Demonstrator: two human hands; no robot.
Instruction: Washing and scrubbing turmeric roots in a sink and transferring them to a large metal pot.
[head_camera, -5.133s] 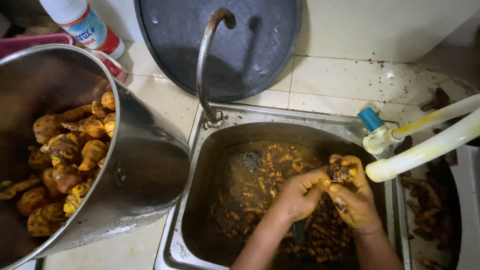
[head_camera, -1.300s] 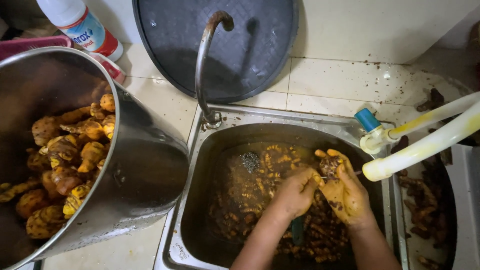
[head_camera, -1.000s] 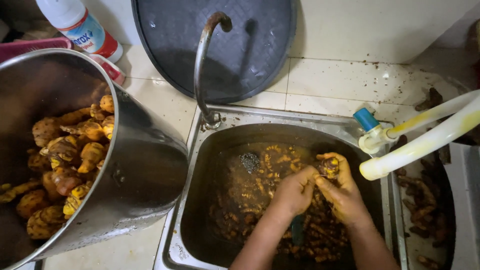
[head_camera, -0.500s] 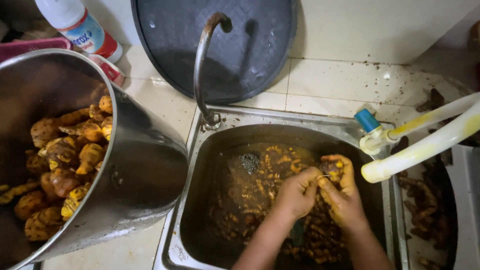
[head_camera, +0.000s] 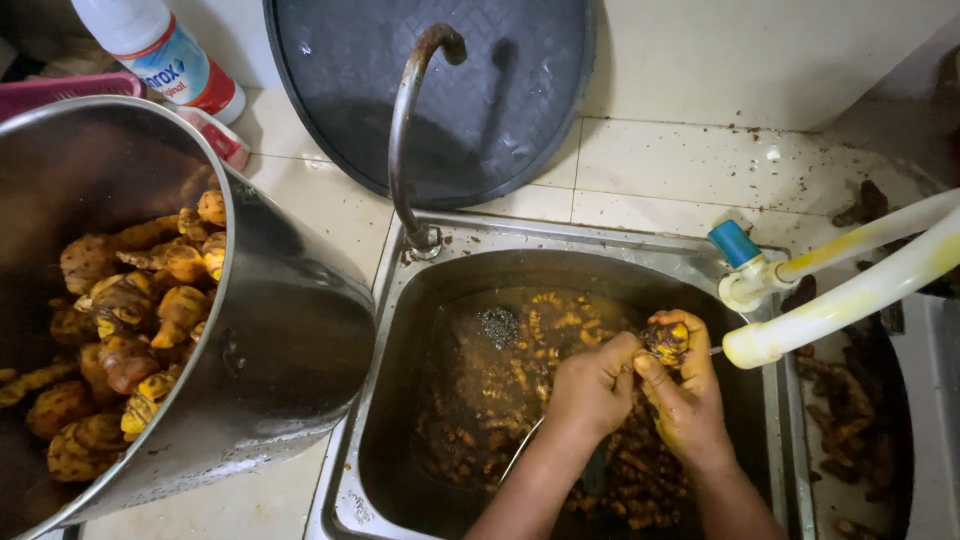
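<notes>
Both my hands work over a steel sink (head_camera: 400, 300) filled with muddy water and several yellow-brown roots (head_camera: 530, 340). My right hand (head_camera: 690, 405) grips one knobbly root (head_camera: 667, 340), partly scraped to bright yellow, just above the water. My left hand (head_camera: 592, 385) is closed beside it with its fingertips against the root, and it seems to hold a small knife whose thin metal tip (head_camera: 714, 351) shows just right of the root. The blade is mostly hidden by my fingers.
A big steel pot (head_camera: 290, 340) with several cleaned roots (head_camera: 130, 310) stands left of the sink. A curved tap (head_camera: 405, 130) rises behind it, in front of a dark round lid (head_camera: 500, 80). White hoses (head_camera: 850, 290) cross at right. A white bottle (head_camera: 165, 50) stands at the back left.
My hands have stayed over the right side of the sink, turning and working the same root. It has shifted slightly left, down and back up. The pot and tap have not moved.
</notes>
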